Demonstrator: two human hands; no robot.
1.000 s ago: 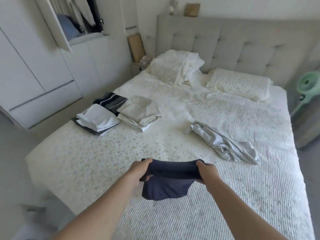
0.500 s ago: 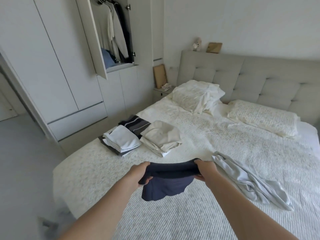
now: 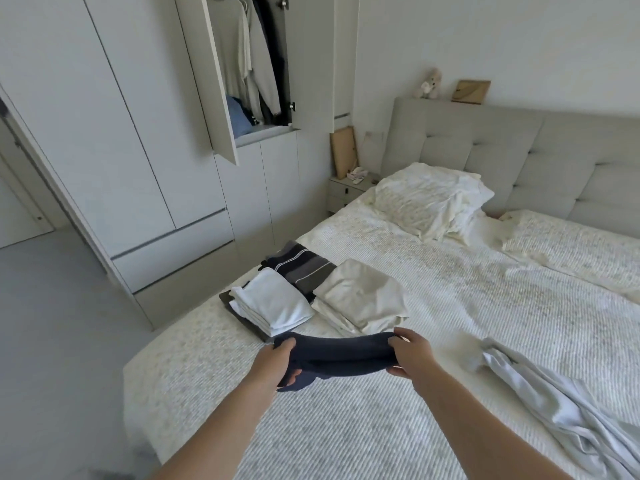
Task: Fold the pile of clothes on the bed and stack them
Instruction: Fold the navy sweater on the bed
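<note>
A wide bed with a cream ribbed cotton cover [image 3: 433, 317] fills the frame from six o'clock up to three o'clock, backed by a grey tufted fabric headboard [image 3: 519, 161] at two o'clock. A tall white wardrobe [image 3: 114, 133] stands at ten o'clock, one upper door open on hanging clothes. A crumpled cream pillow [image 3: 429, 199] lies at one o'clock below the headboard. A loose pale grey garment [image 3: 554, 403] sprawls unfolded on the cover at four o'clock. Near the centre, by the bed's left edge, sit the folded stacks: a beige folded cloth pile [image 3: 363, 299], a white folded shirt pile [image 3: 273, 303] on a dark piece just beside it at nine o'clock of the beige one, and a dark striped folded garment [image 3: 301, 268] behind both. A small dark navy folded garment [image 3: 336, 355] is held in the air just in front of the stacks, stretched between the hands. The left hand [image 3: 273, 367] grasps its left end with curled fingers, and the right hand [image 3: 412, 355] grasps its right end likewise.
</note>
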